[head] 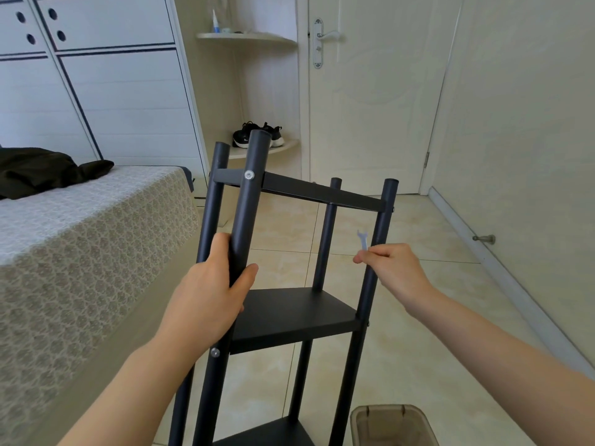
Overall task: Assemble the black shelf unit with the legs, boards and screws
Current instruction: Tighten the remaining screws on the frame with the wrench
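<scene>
Our left hand [209,304] grips a front leg [248,201]; our right hand [392,272] pinches a small spanner [363,239].
Left fingers and thumb wrap the leg above the middle board [289,313]; right thumb and fingertips hold the spanner just beside the right leg [382,226]. The shelf unit [322,191] stands upright on the tiles, bin [394,426] at its foot, between bed [80,252] and door [370,107]. We judge the tubes stiff, smooth and fairly light, the frame tall and tippy: hold a leg near a screw [249,175], never a thin board edge.
</scene>
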{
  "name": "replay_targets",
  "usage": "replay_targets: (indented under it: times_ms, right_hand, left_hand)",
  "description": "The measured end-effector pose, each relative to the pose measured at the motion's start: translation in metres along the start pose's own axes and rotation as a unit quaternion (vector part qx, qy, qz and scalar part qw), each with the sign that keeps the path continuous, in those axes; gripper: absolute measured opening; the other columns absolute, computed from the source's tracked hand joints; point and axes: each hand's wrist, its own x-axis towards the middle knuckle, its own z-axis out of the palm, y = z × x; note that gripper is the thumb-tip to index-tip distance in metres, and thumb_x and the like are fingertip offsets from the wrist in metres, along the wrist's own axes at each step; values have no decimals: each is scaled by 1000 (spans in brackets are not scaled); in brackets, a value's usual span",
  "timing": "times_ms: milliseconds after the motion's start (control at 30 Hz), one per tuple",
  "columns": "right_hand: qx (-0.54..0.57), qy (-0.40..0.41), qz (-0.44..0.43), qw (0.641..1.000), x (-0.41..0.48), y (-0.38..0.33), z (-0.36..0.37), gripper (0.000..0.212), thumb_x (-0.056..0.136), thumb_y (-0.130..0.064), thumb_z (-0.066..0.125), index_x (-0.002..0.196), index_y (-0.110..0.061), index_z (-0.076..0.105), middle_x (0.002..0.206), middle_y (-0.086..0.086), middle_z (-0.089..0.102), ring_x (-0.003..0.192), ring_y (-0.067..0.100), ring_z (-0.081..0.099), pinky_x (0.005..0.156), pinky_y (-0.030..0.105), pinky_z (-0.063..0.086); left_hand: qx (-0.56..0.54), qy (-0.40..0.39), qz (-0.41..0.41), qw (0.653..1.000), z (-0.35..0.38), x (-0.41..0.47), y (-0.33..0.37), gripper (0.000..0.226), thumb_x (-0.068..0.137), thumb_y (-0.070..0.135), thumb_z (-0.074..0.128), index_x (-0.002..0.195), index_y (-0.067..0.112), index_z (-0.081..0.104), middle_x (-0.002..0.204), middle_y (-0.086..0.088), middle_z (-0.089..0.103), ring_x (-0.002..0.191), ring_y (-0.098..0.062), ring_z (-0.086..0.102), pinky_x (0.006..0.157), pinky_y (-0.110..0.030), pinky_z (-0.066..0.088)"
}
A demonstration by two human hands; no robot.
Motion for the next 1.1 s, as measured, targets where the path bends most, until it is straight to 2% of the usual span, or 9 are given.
replay_targets:
  times_ms: [133,300,400,433,600,700,800,933,1100]
  right_hand:
    - [14,12,46,999,12,18,-12,12,89,-22,69,86,-19,79,98,-2,67,90,13,53,73,24,38]
    - [67,-10,108,992,17,24,-13,18,82,-18,77,66,-25,73,103,-3,60,104,18,50,102,42,45]
    - [84,-14,109,990,18,20,-10,2,81,-20,78,80,-19,77,111,0,62,114,23,53,108,46,42]
    - [89,-18,105,990,18,18,-9,9,81,-21,78,88,-15,77,115,2,63,117,24,53,109,46,42]
    - [99,-41,87,990,17,10,3,16,83,-22,76,97,-13,78,124,5,64,123,25,52,112,47,39]
    - [92,-52,81,991,15,6,11,13,83,-22,76,94,-14,78,119,4,65,119,24,52,110,46,40]
    - [81,-65,67,992,12,1,15,11,86,-22,73,90,-15,79,106,5,68,108,22,57,101,41,44]
    - [80,-91,52,991,5,-5,21,11,90,-21,70,89,-15,79,103,6,67,105,22,57,91,37,44]
    - [163,-115,76,977,1,-18,17,10,86,-19,74,82,-15,81,109,2,71,103,19,65,95,42,51]
  left_hand:
    - [7,9,-1,1000,-1,1,-4,23,97,39,56,106,28,38,72,3,65,53,-10,68,60,-46,60]
    - [-18,-16,-17,1000,-4,4,-13,29,99,36,57,120,32,37,79,2,67,57,-10,69,68,-45,60]
    - [-23,-18,-30,999,-6,7,-18,39,99,35,56,132,32,35,83,1,67,60,-10,70,71,-44,60]
    - [-24,-17,-35,999,-7,8,-20,43,99,35,56,135,31,34,84,2,67,61,-10,70,72,-44,60]
    - [-20,-2,-62,998,-12,11,-32,49,99,36,57,142,30,34,94,8,66,66,-7,70,73,-37,59]
    - [32,32,-69,997,-15,11,-39,48,99,39,58,140,27,36,97,8,64,72,-14,67,70,-40,58]
    - [55,53,-78,994,-19,13,-46,38,99,35,58,130,26,39,86,12,58,73,-12,61,66,-41,56]
    - [39,63,-99,992,-25,16,-59,33,100,30,59,127,25,41,85,15,53,74,-11,58,65,-38,50]
    - [16,93,-100,991,-30,19,-70,28,101,31,57,124,28,43,91,10,57,76,-12,58,62,-36,47]
